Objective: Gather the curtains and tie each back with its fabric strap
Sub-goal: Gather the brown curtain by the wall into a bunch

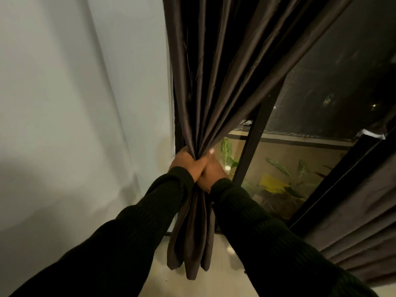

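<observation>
Dark ribbed sleeves (150,211) lead to 2 hands pressed together, the left hand (184,162) and right hand (211,168) both clenched round the brown curtain (214,82), bunched tight beside the white wall (64,82). Gathering of this one looks done (no strap shows anywhere). Tying is left. Farther right, past the window (321,93), a second curtain (353,221) hangs loose, untouched.
</observation>
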